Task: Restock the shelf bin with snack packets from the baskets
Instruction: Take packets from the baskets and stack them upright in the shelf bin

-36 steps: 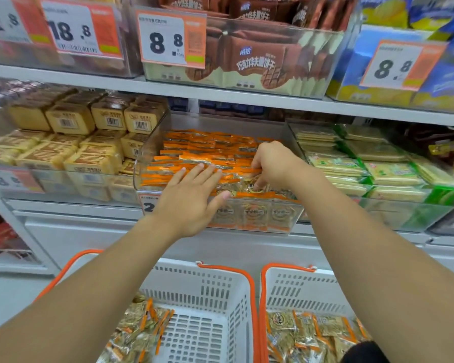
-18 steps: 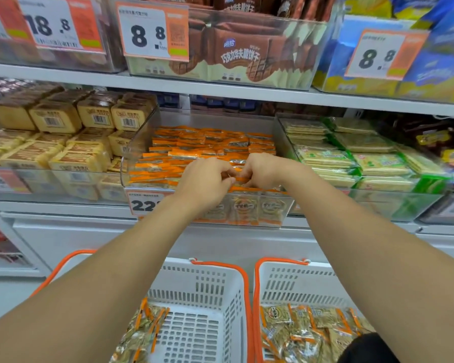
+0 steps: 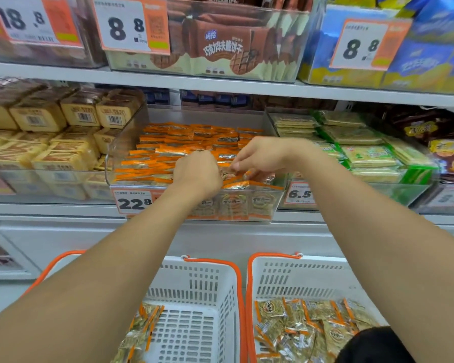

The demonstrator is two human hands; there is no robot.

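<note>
Left hand has closed up since a second ago: then it lay flat with fingers spread on the packets at the near edge of the bin; now it is curled, knuckles toward the camera, and has slid right until it sits just beside the right hand. What the left fingers hold is hidden behind the knuckles, so I cannot tell whether they pinch a packet. The right hand has stayed over the near right part of the bin, fingers bent down and pressed close together, seemingly nipping at a silvery packet edge between the two hands, though blur makes that unsure. The head view has also tipped up a little, showing more of the upper shelf. The packets in the bin lie in orange-edged rows almost to the rim, with a ragged patch at the near right where the hands work. My reading is that this batch is being tidied into line, not freshly dropped. Below, the left basket holds few packets and the right basket holds many, so restocking is far from done.
</note>
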